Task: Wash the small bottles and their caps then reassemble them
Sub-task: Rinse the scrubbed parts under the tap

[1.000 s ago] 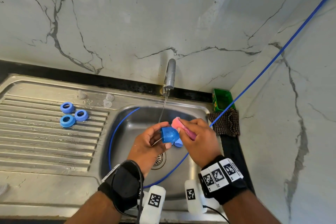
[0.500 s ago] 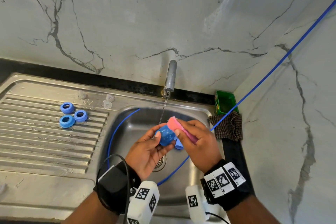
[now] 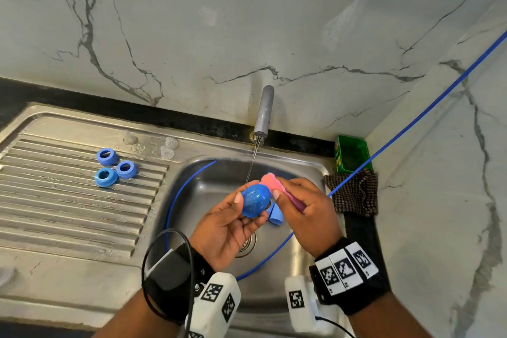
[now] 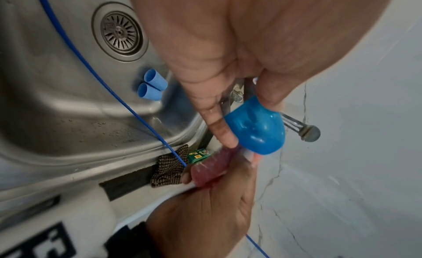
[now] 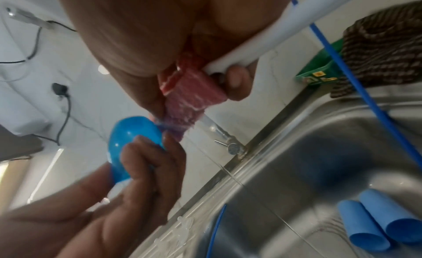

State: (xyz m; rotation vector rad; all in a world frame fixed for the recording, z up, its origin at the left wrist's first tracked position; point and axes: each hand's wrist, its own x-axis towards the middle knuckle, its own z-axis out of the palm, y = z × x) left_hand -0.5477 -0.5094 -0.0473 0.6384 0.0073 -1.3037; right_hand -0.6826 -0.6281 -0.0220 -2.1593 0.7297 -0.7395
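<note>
Scrubbing is the step in hand, as I read it: my left hand has its thumb and fingers curled round a small blue bottle, rounded end up, held over the sink basin just beside the thin stream from the tap. My right hand pinches a pink sponge whose tip is pressed against the bottle; the right wrist view shows sponge and bottle touching. In the basin lie two more blue bottles side by side, open mouths visible, near the drain; I cannot tell whether they are washed yet. On the ribbed drainboard sit three blue ring caps in a tight cluster, and behind them three small clear pieces, probably nipples or inner caps, though too small to be sure. I judge the task to be somewhere in its washing stage: nothing is reassembled, every bottle is apart from its cap, and rinsing plus screwing the caps back on is all left. A blue cable runs across the basin, and a checked cloth and a green soap box sit at the far right corner.
</note>
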